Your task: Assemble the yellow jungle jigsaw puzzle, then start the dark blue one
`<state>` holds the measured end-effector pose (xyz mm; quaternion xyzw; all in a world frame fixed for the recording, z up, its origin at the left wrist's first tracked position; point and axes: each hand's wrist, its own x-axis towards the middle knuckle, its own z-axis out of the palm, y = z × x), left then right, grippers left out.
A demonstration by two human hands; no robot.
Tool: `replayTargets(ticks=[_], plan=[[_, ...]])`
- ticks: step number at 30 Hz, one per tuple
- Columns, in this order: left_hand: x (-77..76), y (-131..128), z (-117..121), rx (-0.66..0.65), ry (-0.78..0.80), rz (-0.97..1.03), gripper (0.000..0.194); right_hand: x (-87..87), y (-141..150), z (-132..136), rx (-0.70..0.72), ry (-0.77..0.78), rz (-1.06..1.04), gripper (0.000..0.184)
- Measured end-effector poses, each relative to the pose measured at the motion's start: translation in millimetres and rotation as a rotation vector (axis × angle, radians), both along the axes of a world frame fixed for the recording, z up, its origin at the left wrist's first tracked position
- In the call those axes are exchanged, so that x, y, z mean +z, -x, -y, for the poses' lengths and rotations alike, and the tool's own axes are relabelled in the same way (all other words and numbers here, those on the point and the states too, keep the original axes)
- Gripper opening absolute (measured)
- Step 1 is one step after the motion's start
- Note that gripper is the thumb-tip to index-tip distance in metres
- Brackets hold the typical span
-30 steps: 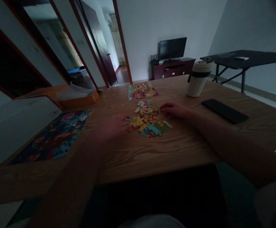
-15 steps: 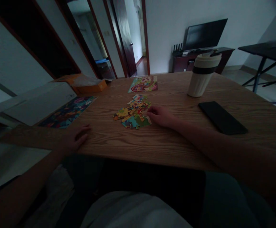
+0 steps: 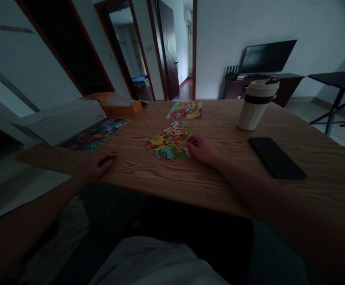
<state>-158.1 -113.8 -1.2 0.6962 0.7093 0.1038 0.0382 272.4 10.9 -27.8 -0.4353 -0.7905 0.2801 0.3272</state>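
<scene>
A loose pile of colourful jigsaw puzzle pieces (image 3: 172, 140) lies on the wooden table (image 3: 148, 174). My right hand (image 3: 201, 149) rests at the right edge of this pile, its fingers loosely curled with a gap by the thumb. No piece shows between them, though the underside of the hand is hidden. My left hand (image 3: 96, 166) lies on the table near its front edge, thumb and fingers apart, holding nothing. Behind the pile is a bright picture sheet (image 3: 185, 110). A darker colourful picture sheet (image 3: 95, 135) lies beyond my left hand.
An orange open box (image 3: 121, 106) and a white box (image 3: 67, 123) stand at the left. On the right are a cream tumbler (image 3: 253, 113) with a black band and a black phone (image 3: 276, 157). A television (image 3: 269, 57) and a dark folding table (image 3: 338, 79) are farther off.
The camera view has tilted up and turned a little, so the whole scene sits differently. Both hands stay at about the same places on the table, and the pile looks unchanged.
</scene>
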Motion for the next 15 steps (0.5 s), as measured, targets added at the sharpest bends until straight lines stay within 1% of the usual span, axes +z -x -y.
replayTargets(ticks=[2, 5, 9, 12, 15], plan=[[-3.2, 4.6, -3.4, 0.013, -0.004, 0.014, 0.057, -0.3, -0.8, -0.8, -0.035, 0.010, -0.060, 0.010], [-12.2, 13.1, -8.2, 0.008, -0.019, 0.031, 0.065, 0.2, -3.4, -3.9, -0.080, 0.071, -0.169, 0.007], [-23.6, 16.8, -9.7, 0.020, -0.092, 0.055, 0.062, 1.8, -8.8, -6.2, -0.110, 0.103, -0.246, 0.007], [-24.0, 11.5, -8.0, 0.062, -0.080, 0.070, 0.057, 0.9, -15.9, -5.7, -0.097, 0.139, -0.293, 0.011], [-17.9, 4.1, -6.5, 0.083, -0.025, 0.057, 0.053, -2.2, -28.3, -8.0, -0.084, 0.194, -0.345, 0.020]])
